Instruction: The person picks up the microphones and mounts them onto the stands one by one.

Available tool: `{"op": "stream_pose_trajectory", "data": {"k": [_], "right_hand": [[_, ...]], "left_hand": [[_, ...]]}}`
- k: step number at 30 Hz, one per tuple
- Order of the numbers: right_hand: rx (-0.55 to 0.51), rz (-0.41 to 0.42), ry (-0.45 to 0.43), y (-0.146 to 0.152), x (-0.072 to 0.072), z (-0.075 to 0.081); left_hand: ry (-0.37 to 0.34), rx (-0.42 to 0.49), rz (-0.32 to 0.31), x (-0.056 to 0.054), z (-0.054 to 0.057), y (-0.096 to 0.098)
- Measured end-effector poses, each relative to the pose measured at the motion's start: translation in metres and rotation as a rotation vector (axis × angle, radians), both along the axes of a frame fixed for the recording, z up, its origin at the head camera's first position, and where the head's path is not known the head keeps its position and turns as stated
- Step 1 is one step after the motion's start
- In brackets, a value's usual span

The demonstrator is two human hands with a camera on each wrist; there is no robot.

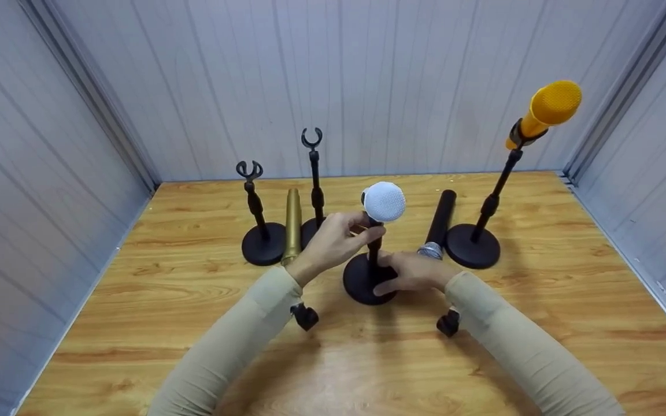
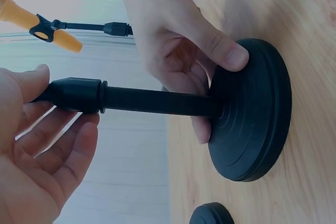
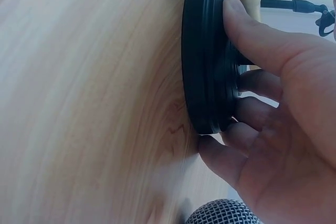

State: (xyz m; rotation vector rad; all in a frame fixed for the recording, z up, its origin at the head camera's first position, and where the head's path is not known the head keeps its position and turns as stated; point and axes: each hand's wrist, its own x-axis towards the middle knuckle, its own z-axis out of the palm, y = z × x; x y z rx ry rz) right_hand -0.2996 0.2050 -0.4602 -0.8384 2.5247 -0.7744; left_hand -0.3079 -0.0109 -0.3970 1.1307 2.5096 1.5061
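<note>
A black microphone stand (image 1: pixel 374 254) stands upright on its round base, with a white microphone (image 1: pixel 385 202) at its top, the mesh head facing me. My left hand (image 1: pixel 339 237) pinches the stand just under the microphone, thumb and fingers around the thicker collar (image 2: pixel 79 94). Low down, my right hand (image 1: pixel 414 271) grips the round base (image 3: pixel 202 56), its thumb on the upper face and fingers along the rim. The white microphone is out of sight in both wrist views.
Two stands with bare clips, a shorter one (image 1: pixel 263 242) and a taller one (image 1: pixel 316 173), stand at the back left. Between them lies a gold microphone (image 1: pixel 293 222). Toward the right lies a black microphone (image 1: pixel 441 216), beside a stand (image 1: pixel 474 245) bearing a yellow microphone (image 1: pixel 555 104). Panel walls surround the wooden table.
</note>
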Motion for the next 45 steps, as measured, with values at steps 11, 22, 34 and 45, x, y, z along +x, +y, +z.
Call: {"op": "stream_pose_trajectory", "data": {"k": [11,22,34,45], "right_hand": [[0.049,-0.046,-0.043,0.003,-0.002,0.002],[0.079,-0.024,-0.016,0.002,-0.004,0.002],[0.003,-0.036,0.014,0.001,0.001,0.007],[-0.629,-0.201,-0.09,0.001,0.01,0.024]], "left_hand": [[0.013,0.063,-0.043,0.0,0.034,0.004],[-0.008,0.105,-0.029,0.001,0.06,0.007],[-0.053,0.147,-0.038,0.002,0.053,0.006],[-0.007,0.16,-0.057,0.002,0.05,0.006]]}}
